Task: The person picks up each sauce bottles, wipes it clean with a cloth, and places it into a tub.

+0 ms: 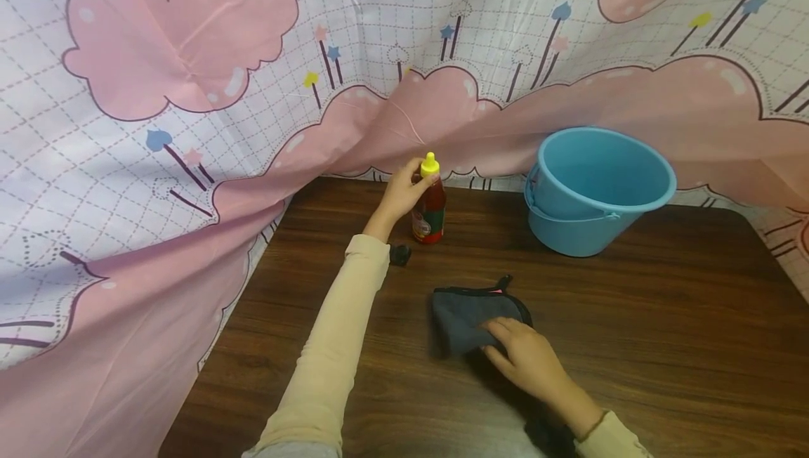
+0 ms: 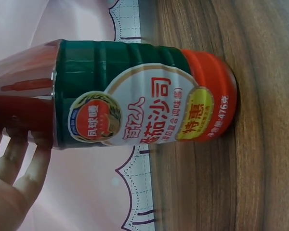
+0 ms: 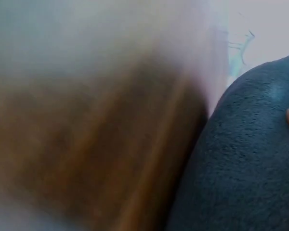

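A ketchup bottle point(image 1: 433, 198) with a yellow pointed cap stands upright toward the back of the table. My left hand point(image 1: 402, 194) grips it around the upper part, just under the cap. Its green label point(image 2: 86, 62) and red base fill much of the left wrist view, where several fingertips press the bottle's neck end. Nearer to me, my right hand point(image 1: 523, 356) holds a dark grey zip pouch point(image 1: 464, 317) by its near right side, thumb below and fingers on top. A bit of pink shows at the pouch's zipper. Close up, the grey fabric point(image 3: 241, 159) appears in the right wrist view.
A light blue bucket point(image 1: 569, 233) with its handle down stands at the back right of the dark wooden table point(image 1: 663, 345). Behind the table hangs a pink and white patterned cloth point(image 1: 253, 163), which also runs down along the left side.
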`<state>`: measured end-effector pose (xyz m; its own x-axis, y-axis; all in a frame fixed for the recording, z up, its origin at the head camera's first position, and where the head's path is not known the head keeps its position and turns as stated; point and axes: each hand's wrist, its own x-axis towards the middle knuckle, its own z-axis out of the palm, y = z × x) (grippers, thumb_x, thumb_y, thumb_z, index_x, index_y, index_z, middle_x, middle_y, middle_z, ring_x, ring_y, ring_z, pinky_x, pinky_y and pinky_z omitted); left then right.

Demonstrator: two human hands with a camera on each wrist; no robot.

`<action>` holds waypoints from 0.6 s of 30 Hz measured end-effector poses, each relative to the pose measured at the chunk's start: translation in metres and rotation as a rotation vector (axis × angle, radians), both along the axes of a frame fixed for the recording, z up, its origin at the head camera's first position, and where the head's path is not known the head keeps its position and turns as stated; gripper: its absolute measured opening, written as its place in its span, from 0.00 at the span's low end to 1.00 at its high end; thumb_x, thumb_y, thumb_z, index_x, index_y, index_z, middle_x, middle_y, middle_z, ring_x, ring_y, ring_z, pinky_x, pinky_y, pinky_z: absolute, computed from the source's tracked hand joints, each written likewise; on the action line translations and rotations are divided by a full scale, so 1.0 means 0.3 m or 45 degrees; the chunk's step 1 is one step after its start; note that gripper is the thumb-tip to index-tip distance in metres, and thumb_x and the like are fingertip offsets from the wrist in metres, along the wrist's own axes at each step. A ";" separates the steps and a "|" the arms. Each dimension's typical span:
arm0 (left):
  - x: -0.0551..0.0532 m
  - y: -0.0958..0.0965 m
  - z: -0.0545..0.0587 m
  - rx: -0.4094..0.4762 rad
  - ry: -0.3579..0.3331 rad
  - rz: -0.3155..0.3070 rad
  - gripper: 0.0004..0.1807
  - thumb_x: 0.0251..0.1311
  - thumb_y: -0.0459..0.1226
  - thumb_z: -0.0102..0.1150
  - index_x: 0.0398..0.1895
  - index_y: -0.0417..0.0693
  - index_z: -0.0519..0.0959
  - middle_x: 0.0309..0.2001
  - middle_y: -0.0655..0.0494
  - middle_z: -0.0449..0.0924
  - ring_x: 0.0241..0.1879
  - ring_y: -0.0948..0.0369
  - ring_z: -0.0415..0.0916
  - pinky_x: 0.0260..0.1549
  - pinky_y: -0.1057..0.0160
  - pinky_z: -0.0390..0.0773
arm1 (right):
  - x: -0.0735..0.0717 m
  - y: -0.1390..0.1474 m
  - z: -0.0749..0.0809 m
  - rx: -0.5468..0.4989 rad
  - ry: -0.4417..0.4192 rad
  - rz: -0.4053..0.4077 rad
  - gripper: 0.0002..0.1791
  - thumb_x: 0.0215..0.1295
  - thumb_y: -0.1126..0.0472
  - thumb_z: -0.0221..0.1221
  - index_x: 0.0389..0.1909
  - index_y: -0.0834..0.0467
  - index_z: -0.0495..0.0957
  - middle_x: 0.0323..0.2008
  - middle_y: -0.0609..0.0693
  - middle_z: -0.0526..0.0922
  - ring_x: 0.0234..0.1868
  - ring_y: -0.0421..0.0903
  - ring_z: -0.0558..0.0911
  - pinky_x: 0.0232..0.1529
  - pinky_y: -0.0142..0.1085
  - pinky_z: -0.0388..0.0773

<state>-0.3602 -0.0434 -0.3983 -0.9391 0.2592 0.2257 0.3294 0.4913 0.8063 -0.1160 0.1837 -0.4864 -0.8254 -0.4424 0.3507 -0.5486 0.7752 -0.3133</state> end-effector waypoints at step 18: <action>0.044 -0.010 0.001 -0.047 0.026 -0.034 0.22 0.65 0.52 0.52 0.57 0.52 0.69 0.56 0.52 0.75 0.54 0.53 0.74 0.50 0.49 0.72 | -0.159 0.108 0.230 -1.002 -0.502 -0.402 0.20 0.72 0.51 0.49 0.51 0.65 0.73 0.40 0.44 0.80 0.38 0.37 0.79 0.36 0.31 0.76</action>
